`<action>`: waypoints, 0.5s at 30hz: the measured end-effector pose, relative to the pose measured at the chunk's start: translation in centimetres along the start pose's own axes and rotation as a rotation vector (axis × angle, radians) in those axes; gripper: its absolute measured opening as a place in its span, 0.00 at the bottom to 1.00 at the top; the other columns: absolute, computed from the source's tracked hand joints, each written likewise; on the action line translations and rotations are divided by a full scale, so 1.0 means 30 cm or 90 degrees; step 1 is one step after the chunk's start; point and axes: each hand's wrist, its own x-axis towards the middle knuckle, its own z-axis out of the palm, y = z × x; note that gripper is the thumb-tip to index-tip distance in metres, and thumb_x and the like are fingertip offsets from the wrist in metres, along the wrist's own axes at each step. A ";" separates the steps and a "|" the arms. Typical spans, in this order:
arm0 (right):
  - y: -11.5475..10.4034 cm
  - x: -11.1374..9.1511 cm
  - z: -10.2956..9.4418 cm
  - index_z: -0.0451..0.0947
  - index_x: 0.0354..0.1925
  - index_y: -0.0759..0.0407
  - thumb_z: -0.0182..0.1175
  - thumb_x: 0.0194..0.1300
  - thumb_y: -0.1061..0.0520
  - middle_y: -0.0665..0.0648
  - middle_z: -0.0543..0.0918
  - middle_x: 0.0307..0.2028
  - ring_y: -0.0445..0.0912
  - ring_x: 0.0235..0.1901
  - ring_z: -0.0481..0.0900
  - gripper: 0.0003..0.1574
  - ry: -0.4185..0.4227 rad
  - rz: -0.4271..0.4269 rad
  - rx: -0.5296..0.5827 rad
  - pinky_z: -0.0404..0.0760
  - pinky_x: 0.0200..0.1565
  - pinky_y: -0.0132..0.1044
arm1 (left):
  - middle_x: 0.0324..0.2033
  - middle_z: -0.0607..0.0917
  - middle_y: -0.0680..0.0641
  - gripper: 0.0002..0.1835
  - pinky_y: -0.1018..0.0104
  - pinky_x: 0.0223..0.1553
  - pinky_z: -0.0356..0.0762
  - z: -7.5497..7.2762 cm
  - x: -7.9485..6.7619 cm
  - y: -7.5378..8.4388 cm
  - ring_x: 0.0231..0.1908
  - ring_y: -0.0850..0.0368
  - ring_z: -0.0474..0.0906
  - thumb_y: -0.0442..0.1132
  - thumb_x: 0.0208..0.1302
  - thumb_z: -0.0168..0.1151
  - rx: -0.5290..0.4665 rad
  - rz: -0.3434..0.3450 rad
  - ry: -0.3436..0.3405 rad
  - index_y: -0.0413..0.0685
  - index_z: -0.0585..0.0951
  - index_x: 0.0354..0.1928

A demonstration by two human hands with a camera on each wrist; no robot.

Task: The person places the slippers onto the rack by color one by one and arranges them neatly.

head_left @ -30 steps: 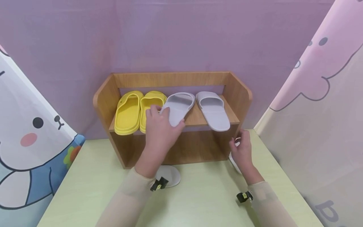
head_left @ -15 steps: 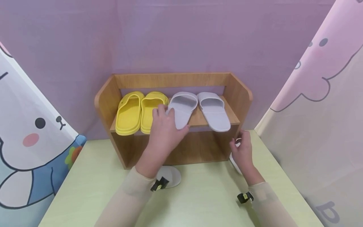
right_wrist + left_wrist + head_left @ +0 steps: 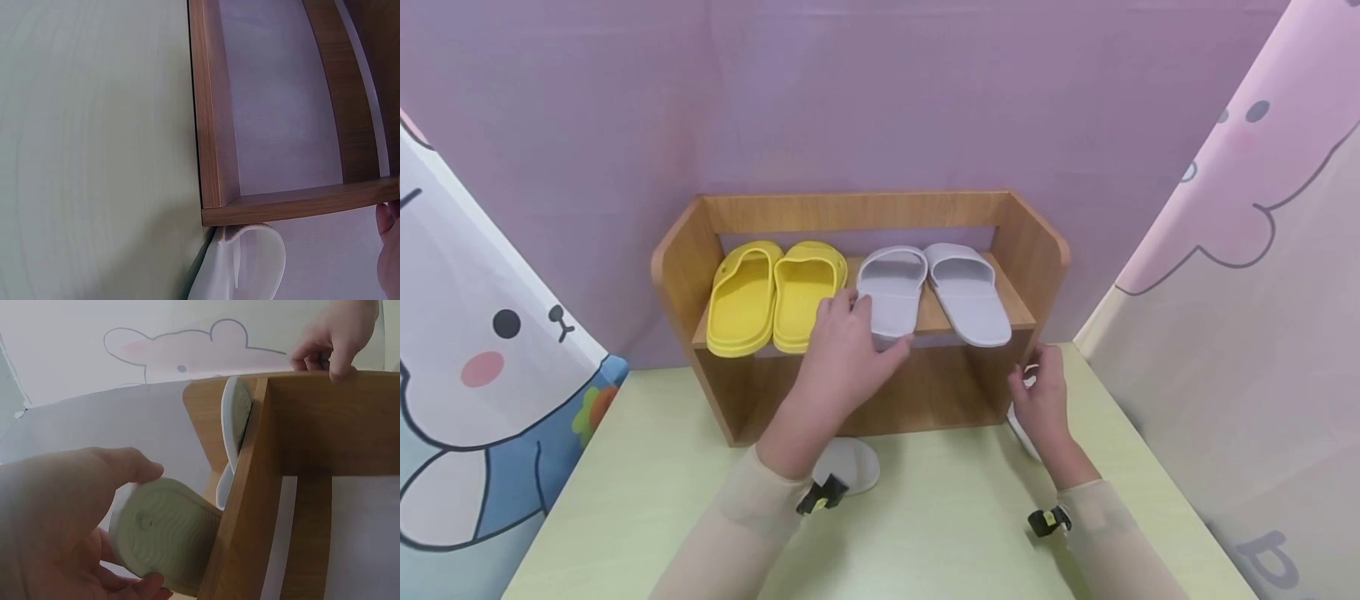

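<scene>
My left hand (image 3: 850, 354) holds the heel end of a light grey slipper (image 3: 892, 292) on the top shelf. In the left wrist view, thumb and fingers lie at opposite edges of its ridged sole (image 3: 165, 531). Its mate, another grey slipper (image 3: 970, 300), lies to its right, toe strap toward the back, heel past the shelf edge. Two yellow clogs (image 3: 741, 304) stand side by side at the left. My right hand (image 3: 1041, 396) grips the front edge of the right side panel of the wooden shoe rack (image 3: 1047, 275), fingers curled at its outer side.
A white slipper (image 3: 863, 467) lies on the pale table (image 3: 955, 517) before the rack, partly behind my left wrist. Another white slipper (image 3: 250, 262) is beside the rack's right panel, mostly behind my right hand. Printed curtains hang left and right, with a purple cloth (image 3: 880, 100) behind.
My left hand has shifted right and slightly toward me, with the left grey slipper turning straighter and closer to its mate. The right hand stays at the panel.
</scene>
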 end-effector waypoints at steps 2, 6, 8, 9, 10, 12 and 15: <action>0.001 -0.001 0.000 0.69 0.60 0.79 0.58 0.62 0.80 0.73 0.75 0.48 0.57 0.45 0.78 0.27 -0.001 0.001 -0.001 0.79 0.42 0.34 | 0.72 0.74 0.30 0.44 0.44 0.66 0.81 0.004 -0.001 0.009 0.68 0.35 0.69 0.61 0.70 0.73 -0.009 -0.016 -0.008 0.30 0.77 0.70; 0.002 -0.001 0.000 0.69 0.60 0.78 0.59 0.62 0.80 0.73 0.75 0.49 0.57 0.45 0.78 0.27 -0.005 0.004 -0.003 0.79 0.42 0.34 | 0.72 0.74 0.31 0.43 0.44 0.67 0.81 0.018 -0.005 0.024 0.68 0.36 0.69 0.61 0.70 0.74 -0.031 -0.050 -0.015 0.30 0.77 0.70; 0.002 -0.001 0.000 0.69 0.60 0.78 0.59 0.62 0.79 0.73 0.75 0.49 0.57 0.45 0.78 0.27 -0.007 0.006 -0.004 0.80 0.42 0.36 | 0.72 0.74 0.31 0.44 0.44 0.67 0.82 0.030 -0.006 0.030 0.68 0.35 0.70 0.61 0.70 0.74 -0.034 -0.057 -0.011 0.29 0.77 0.70; 0.003 -0.001 0.000 0.69 0.60 0.78 0.59 0.62 0.79 0.73 0.75 0.49 0.58 0.45 0.78 0.27 -0.008 0.005 -0.005 0.80 0.42 0.37 | 0.71 0.74 0.31 0.44 0.44 0.67 0.82 0.036 -0.008 0.033 0.68 0.35 0.70 0.61 0.69 0.75 -0.035 -0.059 -0.008 0.29 0.78 0.69; 0.003 -0.001 0.000 0.69 0.60 0.78 0.59 0.62 0.79 0.73 0.74 0.49 0.58 0.45 0.78 0.27 -0.009 0.005 -0.006 0.80 0.42 0.37 | 0.71 0.74 0.30 0.44 0.44 0.66 0.83 0.042 -0.009 0.036 0.67 0.35 0.71 0.61 0.69 0.75 -0.033 -0.059 -0.004 0.28 0.78 0.69; 0.003 -0.001 0.000 0.69 0.60 0.78 0.59 0.63 0.79 0.73 0.74 0.49 0.58 0.46 0.78 0.27 -0.010 0.003 -0.009 0.80 0.42 0.39 | 0.69 0.75 0.30 0.43 0.45 0.64 0.84 0.057 -0.009 0.039 0.66 0.35 0.72 0.61 0.69 0.76 -0.028 -0.053 0.009 0.27 0.78 0.67; 0.002 0.000 0.000 0.69 0.60 0.78 0.59 0.63 0.79 0.73 0.74 0.49 0.58 0.46 0.78 0.26 -0.010 0.003 -0.009 0.80 0.42 0.40 | 0.66 0.76 0.30 0.42 0.46 0.60 0.84 0.076 -0.008 0.042 0.63 0.36 0.73 0.61 0.69 0.76 -0.020 -0.043 0.027 0.27 0.80 0.64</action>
